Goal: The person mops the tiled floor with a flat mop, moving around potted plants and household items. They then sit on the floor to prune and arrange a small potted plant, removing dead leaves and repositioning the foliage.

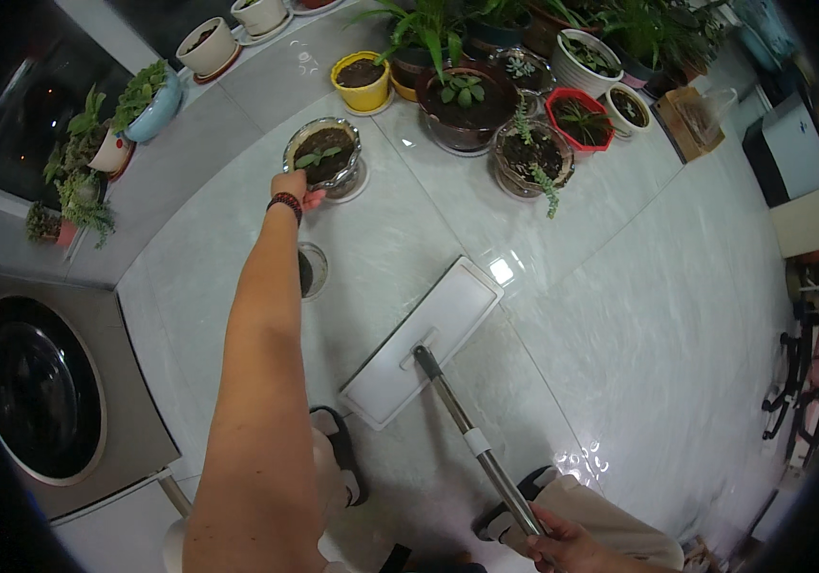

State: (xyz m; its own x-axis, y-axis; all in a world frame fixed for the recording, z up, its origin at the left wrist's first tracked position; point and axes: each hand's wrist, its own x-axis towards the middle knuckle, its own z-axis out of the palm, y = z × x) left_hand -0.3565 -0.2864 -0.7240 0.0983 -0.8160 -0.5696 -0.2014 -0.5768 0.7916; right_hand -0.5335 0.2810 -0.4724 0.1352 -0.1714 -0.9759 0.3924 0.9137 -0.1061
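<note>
With a beaded bracelet at its wrist, my left hand grips the near rim of a glass-like flowerpot, which holds soil and a small leafy seedling. A pale saucer shows beneath that pot. At the lower right my right hand is closed around the metal handle of a flat mop. The mop's white rectangular head lies on the tiled floor, slanting between my feet and the pots. My forearm partly hides a round dish on the floor, with something dark in it.
A yellow flowerpot, a brown pot, a red pot and several other potted plants stand along the far side. More pots line a ledge at the upper left. A front-loading washing machine is at the left. A chair base shows at the right.
</note>
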